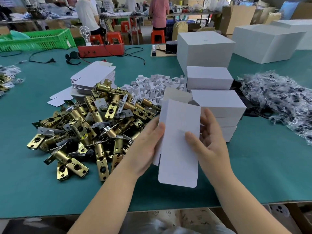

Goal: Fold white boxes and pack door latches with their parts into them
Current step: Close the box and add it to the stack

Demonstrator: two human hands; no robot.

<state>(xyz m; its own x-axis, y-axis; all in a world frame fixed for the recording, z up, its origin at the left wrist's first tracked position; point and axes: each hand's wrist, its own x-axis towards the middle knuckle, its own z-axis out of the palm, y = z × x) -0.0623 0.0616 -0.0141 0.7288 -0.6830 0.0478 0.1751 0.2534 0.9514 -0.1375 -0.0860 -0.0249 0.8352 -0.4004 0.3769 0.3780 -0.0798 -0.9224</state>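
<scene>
Both of my hands hold one flat white box blank point(179, 142) above the counter point(33, 191), left hand point(145, 146) gripping its left edge, right hand point(207, 144) pinching its right edge, brass door latches point(87, 125) heaped left of them.

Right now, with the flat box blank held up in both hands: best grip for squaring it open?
Take the box blank by its two long side edges, one from each side, as the left hand and right hand hold it now. It stands roughly upright and flat, face toward the camera, so squeezing the edges inward should probably pop it into a sleeve. Keep off the loose rounded flap at the bottom.
</scene>
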